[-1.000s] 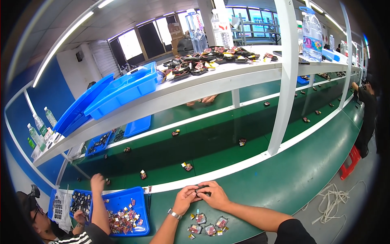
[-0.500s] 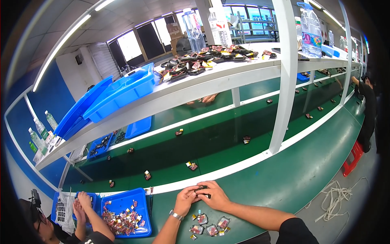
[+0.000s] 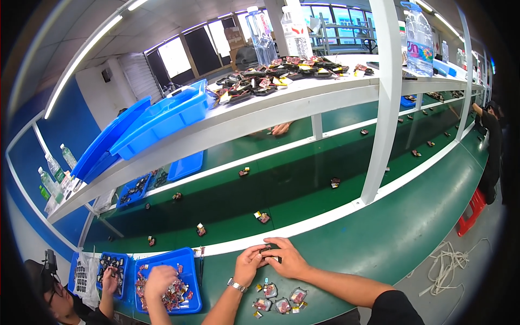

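Both my hands meet above the near bench, closed round a small black electronic casing (image 3: 266, 251) that the fingers largely cover. My left hand (image 3: 248, 265), with a metal watch on its wrist, steadies it from the left. From the other side, the fingers of my right hand (image 3: 288, 261) press on it. Just below my hands, several opened casings (image 3: 282, 306) with reddish circuit boards and small yellow-and-white pieces lie on the green bench (image 3: 336, 265).
To the left, a co-worker's hand reaches over a blue tray (image 3: 196, 287) of reddish boards; another blue tray (image 3: 125, 281) holds black parts. Beyond a white rail, devices (image 3: 262, 216) lie spaced along the green belt (image 3: 298, 200). Overhead, a white shelf (image 3: 303, 95) carries piled devices, bottles and blue trays.
The co-worker's hands have parted, one moving over the tray of boards. Devices on the belt appear shifted slightly right. My hands stay on the casing with barely any movement.
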Action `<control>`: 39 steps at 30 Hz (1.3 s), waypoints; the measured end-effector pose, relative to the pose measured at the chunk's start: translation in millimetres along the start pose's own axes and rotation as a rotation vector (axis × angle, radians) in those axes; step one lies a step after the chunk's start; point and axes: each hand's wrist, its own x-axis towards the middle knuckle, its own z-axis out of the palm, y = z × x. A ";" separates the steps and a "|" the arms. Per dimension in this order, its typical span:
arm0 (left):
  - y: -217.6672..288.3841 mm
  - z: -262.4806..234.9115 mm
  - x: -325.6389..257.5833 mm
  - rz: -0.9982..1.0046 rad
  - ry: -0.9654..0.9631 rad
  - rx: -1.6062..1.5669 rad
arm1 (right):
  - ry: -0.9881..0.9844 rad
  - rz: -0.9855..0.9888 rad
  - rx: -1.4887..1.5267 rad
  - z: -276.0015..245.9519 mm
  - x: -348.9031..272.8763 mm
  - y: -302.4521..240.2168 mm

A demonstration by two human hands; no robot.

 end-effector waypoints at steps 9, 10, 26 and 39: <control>0.3 0.1 2.1 -0.012 -0.029 -0.043 | 0.072 -0.091 -0.168 -8.5 6.5 -6.5; 0.0 -0.4 2.1 -0.008 -0.026 -0.045 | 0.071 -0.113 -0.205 -8.5 6.5 -6.9; 1.0 2.4 1.9 -0.050 -0.001 -0.062 | 0.069 -0.110 -0.243 -6.0 4.1 -7.7; -7.0 8.1 3.7 0.029 0.067 0.064 | 0.076 0.170 0.068 -2.9 7.4 1.1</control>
